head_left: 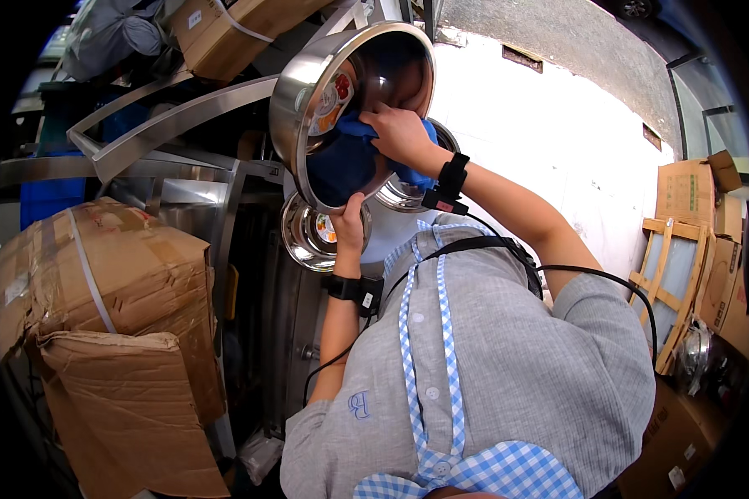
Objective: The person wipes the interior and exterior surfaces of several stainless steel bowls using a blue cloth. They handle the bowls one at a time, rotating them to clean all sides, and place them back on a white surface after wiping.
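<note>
A large stainless steel basin is tilted up in front of me, its mouth turned my way. My left hand grips its lower rim, fingers partly hidden behind the metal. Inside the basin, my right hand is closed on a blue cloth pressed near the inner wall. A round label with fruit pictures sticks to the basin's inside. Below it, a smaller steel bowl with a similar label stands beside my left wrist. Another steel bowl shows partly behind my right forearm.
Taped cardboard boxes are stacked at the left, near a bent steel frame. Another carton lies at the top left. Along the right stand a wooden crate and more cartons. A black cable runs past my right arm.
</note>
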Motion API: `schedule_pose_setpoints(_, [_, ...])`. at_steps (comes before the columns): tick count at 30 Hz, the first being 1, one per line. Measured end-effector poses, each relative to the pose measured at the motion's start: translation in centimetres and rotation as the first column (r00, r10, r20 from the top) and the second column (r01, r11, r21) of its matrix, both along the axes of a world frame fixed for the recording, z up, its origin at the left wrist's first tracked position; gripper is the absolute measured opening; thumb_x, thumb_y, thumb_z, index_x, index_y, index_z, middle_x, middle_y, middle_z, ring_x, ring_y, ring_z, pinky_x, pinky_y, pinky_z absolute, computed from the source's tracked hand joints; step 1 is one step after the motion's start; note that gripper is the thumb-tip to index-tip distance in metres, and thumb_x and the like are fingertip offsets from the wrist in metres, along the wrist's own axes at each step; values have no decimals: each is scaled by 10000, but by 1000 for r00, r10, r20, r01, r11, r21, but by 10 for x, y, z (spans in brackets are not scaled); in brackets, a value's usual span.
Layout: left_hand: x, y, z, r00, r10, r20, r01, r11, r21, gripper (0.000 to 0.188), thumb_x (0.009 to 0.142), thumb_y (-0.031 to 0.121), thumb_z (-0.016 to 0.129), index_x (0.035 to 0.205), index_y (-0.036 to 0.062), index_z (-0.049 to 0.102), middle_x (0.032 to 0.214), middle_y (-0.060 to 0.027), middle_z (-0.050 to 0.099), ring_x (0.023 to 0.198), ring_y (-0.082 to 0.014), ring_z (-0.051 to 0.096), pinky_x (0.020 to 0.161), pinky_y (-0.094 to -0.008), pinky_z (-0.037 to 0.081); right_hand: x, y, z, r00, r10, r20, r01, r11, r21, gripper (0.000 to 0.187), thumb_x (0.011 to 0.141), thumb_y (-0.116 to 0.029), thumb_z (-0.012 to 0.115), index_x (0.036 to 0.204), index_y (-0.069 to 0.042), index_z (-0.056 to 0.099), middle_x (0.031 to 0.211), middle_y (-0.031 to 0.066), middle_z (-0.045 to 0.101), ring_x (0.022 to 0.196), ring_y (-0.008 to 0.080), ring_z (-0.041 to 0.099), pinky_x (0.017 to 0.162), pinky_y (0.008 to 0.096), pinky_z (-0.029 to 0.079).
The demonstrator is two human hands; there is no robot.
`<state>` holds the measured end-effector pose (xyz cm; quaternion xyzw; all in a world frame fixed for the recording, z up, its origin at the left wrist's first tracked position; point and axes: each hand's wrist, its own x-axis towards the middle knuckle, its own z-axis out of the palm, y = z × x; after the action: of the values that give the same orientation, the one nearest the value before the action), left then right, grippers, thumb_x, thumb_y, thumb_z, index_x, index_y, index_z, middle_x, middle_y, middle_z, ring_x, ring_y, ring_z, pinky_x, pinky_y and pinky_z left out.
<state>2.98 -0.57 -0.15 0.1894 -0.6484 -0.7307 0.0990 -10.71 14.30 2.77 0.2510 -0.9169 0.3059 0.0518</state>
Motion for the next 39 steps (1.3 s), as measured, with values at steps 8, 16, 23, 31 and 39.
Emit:
schedule_pose_setpoints(8, [-4,1,-1,993,-19,-112,11,998,-70,116,821,67,607,819,-46,630,831,-18,623,772,-133,561,737,-280,446,27,-27,12,959,264,108,-191,876,-442,437,685,-199,716,1101,-79,654,978,165,672,922,358,634,808,413,508])
schedule_pose_setpoints(16, [-1,-2,1,988,-5,-152,-13,993,-118,266,812,20,599,1064,-65,595,1073,-59,620,946,-176,578,890,-281,440,-7,18,2,988,-34,-148,33,999,-6,474,701,-139,726,1150,-115,577,965,122,572,838,327,625,688,423,519])
schedule_pose_setpoints(23, [-11,-3,-17,977,34,-211,-33,999,7,367,796,-4,595,1154,-67,546,1114,-92,590,1032,-171,550,935,-283,410,54,-18,19,966,257,3,-237,895,-379,452,677,-114,691,1116,-70,593,958,150,615,901,369,609,783,442,496])
schedule_pose_setpoints(31, [-5,-29,-30,996,75,-42,-75,997,9,216,764,38,640,945,-65,581,1015,-58,608,900,-172,555,859,-279,416,23,20,-4,987,26,-162,-38,997,-73,464,687,-86,727,1113,-140,550,936,120,533,780,317,628,636,400,519])
schedule_pose_setpoints(39, [0,-16,20,984,163,-73,-174,965,-198,237,756,126,658,607,-40,581,622,6,561,611,-145,539,621,-281,425,5,45,-21,945,-310,-102,258,901,-348,706,594,-106,805,1160,-6,395,1112,161,464,823,345,592,689,403,518])
